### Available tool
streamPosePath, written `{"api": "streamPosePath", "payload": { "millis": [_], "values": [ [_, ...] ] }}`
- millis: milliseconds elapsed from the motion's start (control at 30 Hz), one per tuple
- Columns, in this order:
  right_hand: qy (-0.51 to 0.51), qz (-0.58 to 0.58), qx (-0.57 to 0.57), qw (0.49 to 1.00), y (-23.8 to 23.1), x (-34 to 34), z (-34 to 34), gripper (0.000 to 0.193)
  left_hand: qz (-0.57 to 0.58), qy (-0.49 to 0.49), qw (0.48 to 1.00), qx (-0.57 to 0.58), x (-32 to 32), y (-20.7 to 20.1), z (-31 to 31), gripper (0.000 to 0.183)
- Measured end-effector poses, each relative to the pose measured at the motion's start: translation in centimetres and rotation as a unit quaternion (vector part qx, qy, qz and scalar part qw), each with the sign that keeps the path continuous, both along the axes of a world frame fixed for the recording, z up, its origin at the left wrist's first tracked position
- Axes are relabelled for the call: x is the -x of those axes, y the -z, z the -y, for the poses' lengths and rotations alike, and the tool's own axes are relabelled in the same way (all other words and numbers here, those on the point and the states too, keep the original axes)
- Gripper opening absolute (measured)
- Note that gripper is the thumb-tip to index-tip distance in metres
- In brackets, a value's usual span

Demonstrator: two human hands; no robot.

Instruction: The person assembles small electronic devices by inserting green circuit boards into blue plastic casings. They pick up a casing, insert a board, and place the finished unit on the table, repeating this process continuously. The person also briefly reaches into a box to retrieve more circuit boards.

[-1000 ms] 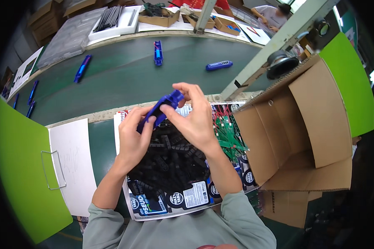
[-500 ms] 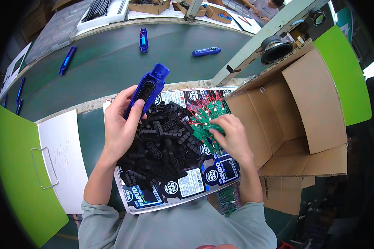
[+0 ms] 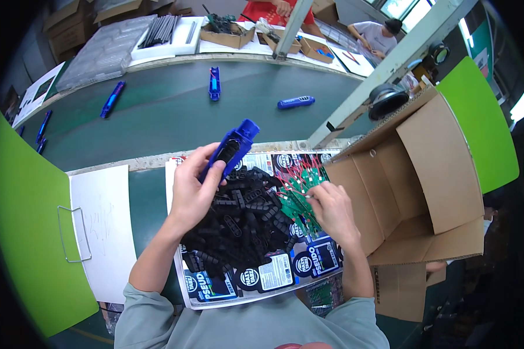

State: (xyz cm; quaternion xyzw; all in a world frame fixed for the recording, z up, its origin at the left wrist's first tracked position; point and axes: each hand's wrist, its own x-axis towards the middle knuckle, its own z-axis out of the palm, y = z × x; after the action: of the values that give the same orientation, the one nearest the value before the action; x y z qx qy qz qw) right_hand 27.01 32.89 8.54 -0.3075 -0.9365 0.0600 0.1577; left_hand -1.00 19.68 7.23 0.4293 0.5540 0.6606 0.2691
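My left hand [image 3: 195, 189] is closed round a blue plastic housing half [image 3: 232, 148], tilted up to the right, with a black ribbed insert [image 3: 229, 152] in its hollow. The thumb presses near that insert. On the right, my right hand [image 3: 333, 212] has its fingertips pinched together at a heap of green circuit boards [image 3: 297, 203] with red wires; what sits between the fingertips is too small to make out. Beside the boards, under my left hand, lies a big pile of black plastic inserts [image 3: 244, 227]. Both piles rest on a printed sheet [image 3: 273, 273].
Across the green belt [image 3: 157, 99] lie several blue housings [image 3: 215, 84]. An open cardboard box [image 3: 390, 192] stands right of the boards, beside a metal post [image 3: 355, 87]. A green panel [image 3: 35, 227] and white paper [image 3: 105, 227] are at left. Two people work beyond the belt.
The view has tipped up, showing more of the far side. My right fingers have closed into a pinch at the circuit boards. My left hand still holds the blue housing.
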Motion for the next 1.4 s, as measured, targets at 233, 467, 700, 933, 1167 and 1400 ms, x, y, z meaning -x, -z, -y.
{"api": "streamPosePath", "payload": {
  "millis": [233,467,700,933,1167,1400],
  "values": [
    [0.015,-0.352,0.043,0.935,-6.4,4.9,0.3,0.019,0.021,0.005,1.0,0.013,0.6,0.9,-0.2,0.033],
    [-0.064,-0.54,0.284,0.79,-5.5,12.8,0.7,0.028,0.084,0.042,0.995,0.022,1.4,1.3,-0.7,0.038],
    [-0.091,-0.517,0.359,0.772,-2.9,15.0,0.8,0.026,0.193,0.081,0.978,-0.001,1.7,2.5,-1.3,0.043],
    [-0.128,-0.463,0.363,0.798,-1.7,15.7,1.6,0.029,0.253,0.121,0.96,0.003,1.5,2.3,-1.2,0.044],
    [-0.137,-0.43,0.338,0.826,-1.0,16.2,1.6,0.027,0.253,0.117,0.96,0.004,1.6,2.0,-1.1,0.046],
    [-0.14,-0.429,0.356,0.818,-1.0,16.3,1.9,0.025,0.256,0.117,0.96,-0.002,1.5,2.1,-1.1,0.046]
  ]
}}
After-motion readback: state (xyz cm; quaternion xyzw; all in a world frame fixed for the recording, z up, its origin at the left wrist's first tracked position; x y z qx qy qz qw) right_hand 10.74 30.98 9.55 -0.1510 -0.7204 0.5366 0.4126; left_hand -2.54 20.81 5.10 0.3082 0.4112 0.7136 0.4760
